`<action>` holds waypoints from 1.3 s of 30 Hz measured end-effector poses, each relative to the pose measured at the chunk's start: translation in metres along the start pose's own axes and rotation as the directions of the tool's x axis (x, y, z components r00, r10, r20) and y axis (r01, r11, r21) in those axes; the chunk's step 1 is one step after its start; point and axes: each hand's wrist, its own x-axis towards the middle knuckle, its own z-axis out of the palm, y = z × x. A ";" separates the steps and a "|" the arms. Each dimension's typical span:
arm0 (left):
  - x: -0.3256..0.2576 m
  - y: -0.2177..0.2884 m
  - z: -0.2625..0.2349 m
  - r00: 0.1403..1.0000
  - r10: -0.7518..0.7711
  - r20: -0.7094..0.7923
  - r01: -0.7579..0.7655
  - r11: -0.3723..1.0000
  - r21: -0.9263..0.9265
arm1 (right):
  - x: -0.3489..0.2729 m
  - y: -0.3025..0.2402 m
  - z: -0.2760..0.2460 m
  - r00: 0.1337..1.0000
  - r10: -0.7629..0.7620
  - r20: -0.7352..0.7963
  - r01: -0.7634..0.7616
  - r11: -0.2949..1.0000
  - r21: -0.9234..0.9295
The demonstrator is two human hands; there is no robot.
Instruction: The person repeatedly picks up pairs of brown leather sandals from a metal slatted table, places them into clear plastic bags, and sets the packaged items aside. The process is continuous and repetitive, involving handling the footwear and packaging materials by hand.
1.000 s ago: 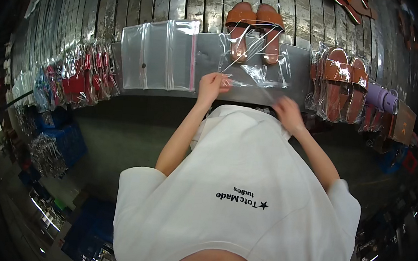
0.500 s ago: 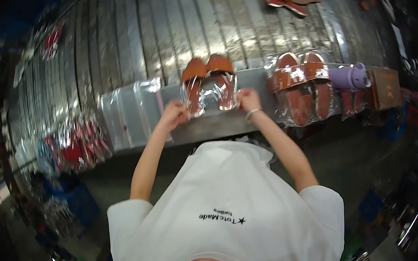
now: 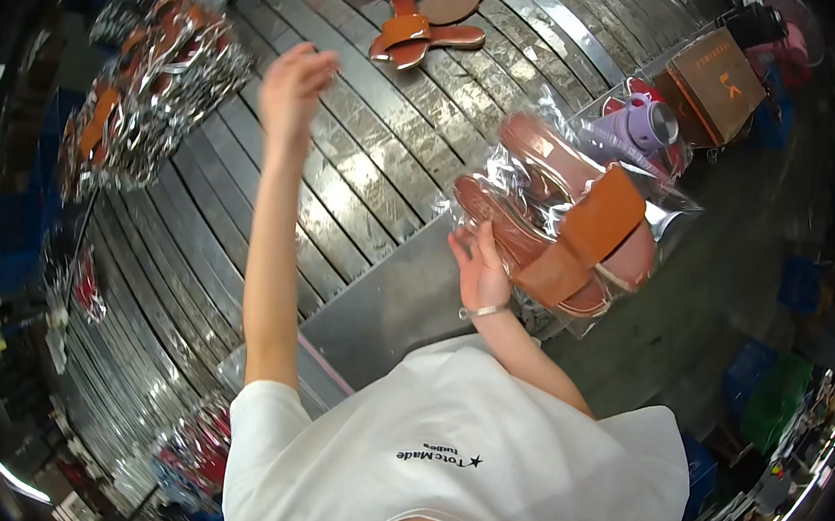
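your right hand [image 3: 482, 267] grips the near edge of the clear bag of tan sandals [image 3: 562, 224], fingers clamped on the plastic, probably so the pair stays stacked inside while you lift it off the slatted metal table [image 3: 347, 153]. the bag sits up at the table's right side, its long axis running from your wrist up and away to the left, toes likely at the far end. your left hand [image 3: 293, 88] is raised over the slats, empty, fingers loosely curled together. loose sandals [image 3: 424, 35] lie beyond it.
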 end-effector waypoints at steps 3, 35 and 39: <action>0.074 -0.094 0.048 0.708 -0.547 0.447 0.699 0.631 -0.336 | 0.015 0.003 -0.009 0.969 0.195 -0.152 -0.157 0.960 0.230; -0.403 -0.039 -0.164 0.882 0.025 -0.470 -0.159 0.956 -0.247 | -0.068 0.104 0.006 0.538 0.781 0.317 0.210 0.240 -0.948; -0.406 -0.075 -0.172 0.718 0.186 -0.671 0.024 0.957 0.291 | -0.091 0.117 0.030 0.488 0.815 0.314 0.219 0.233 -0.947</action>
